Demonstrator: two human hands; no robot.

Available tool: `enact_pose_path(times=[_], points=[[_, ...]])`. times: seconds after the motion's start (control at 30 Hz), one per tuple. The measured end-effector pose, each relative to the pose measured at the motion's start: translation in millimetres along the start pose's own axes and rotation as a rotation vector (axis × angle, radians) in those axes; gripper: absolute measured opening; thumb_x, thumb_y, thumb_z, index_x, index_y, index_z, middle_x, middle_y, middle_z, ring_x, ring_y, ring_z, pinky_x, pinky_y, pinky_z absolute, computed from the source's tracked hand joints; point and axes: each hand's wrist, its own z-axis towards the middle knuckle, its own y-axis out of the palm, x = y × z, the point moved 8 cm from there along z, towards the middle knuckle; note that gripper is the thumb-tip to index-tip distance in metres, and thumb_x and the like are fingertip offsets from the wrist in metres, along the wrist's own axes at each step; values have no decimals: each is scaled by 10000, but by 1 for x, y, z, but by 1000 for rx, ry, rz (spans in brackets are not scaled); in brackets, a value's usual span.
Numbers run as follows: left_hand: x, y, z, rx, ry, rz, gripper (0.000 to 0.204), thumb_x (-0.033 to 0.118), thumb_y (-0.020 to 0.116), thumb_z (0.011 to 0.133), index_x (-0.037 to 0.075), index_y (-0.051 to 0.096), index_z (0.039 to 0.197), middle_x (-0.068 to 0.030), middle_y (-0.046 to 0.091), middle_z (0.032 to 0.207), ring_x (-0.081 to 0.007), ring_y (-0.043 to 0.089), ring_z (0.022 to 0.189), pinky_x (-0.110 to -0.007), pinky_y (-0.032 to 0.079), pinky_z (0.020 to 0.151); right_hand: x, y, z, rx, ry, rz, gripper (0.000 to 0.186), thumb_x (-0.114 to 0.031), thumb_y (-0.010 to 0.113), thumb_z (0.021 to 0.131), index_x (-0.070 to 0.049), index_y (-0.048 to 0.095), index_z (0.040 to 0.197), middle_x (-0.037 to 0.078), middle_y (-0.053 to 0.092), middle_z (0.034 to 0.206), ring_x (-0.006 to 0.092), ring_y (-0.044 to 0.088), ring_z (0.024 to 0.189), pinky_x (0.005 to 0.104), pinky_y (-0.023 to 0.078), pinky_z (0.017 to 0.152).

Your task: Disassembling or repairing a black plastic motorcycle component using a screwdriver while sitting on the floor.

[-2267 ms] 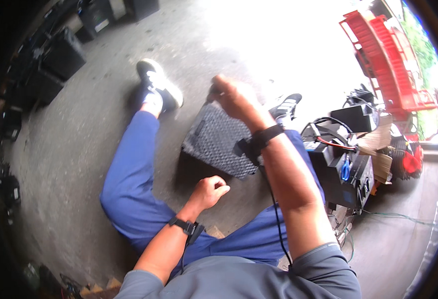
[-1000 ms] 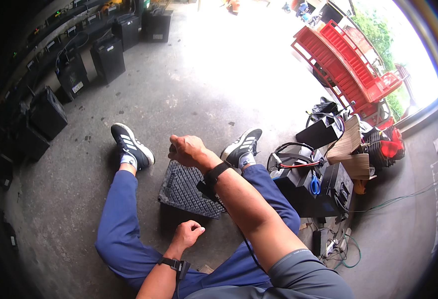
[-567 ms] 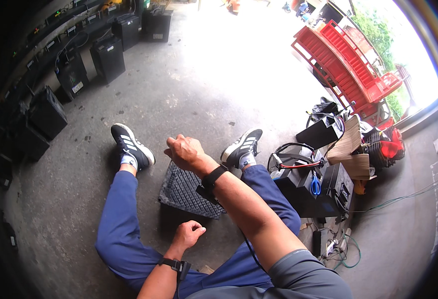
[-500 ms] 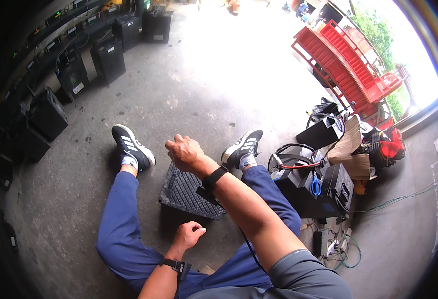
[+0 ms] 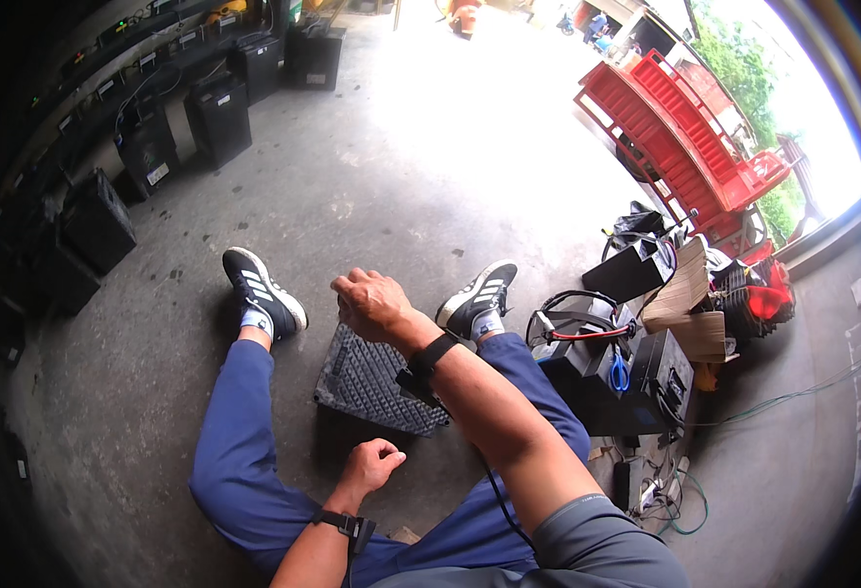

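Observation:
Between my two legs, a dark grey block (image 5: 367, 392) with a diamond-patterned top lies on the concrete floor (image 5: 146, 392). My right hand (image 5: 367, 304) is above its far end with fingers curled down; whatever they hold is hidden beneath them. That forearm, with a black strapped device on the wrist, crosses over the block. Lower down, my left hand (image 5: 371, 461) hovers near the block's near side, loosely closed with nothing visible in it.
Several black battery-like cases (image 5: 217, 122) line the left. At my right are cased units with cables (image 5: 651, 377), blue-handled scissors (image 5: 618, 367), torn cardboard (image 5: 695, 323) and loose wires. Red vehicle bed parts (image 5: 685, 137) stand by the bright opening. A distant person (image 5: 595, 24) appears outside.
Since the first frame the view has tilted up, showing more of the room. Over the last second my right hand has shifted slightly, still above the block; my left hand is nearly still.

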Motion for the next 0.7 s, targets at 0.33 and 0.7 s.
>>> enact_pose_path(times=[0.33,0.7], points=[[-2,-2,-2,-5,-20,2,250,254,748,817,15,726,889,-133,718,798,-218,690,735,-342,532,698,-7,-6,1,-21,43,57,277,-197,685,848,-67,612,1081,163,626,1012,359,617,1001,442,515,838],[4,-2,0,14,40,5,241,248,750,817,20,721,890,-120,716,799,-211,689,733,-334,533,694,22,-15,-33,131,36,236,579,-207,765,784,-90,517,1294,172,590,1105,383,562,1090,461,479,890]])
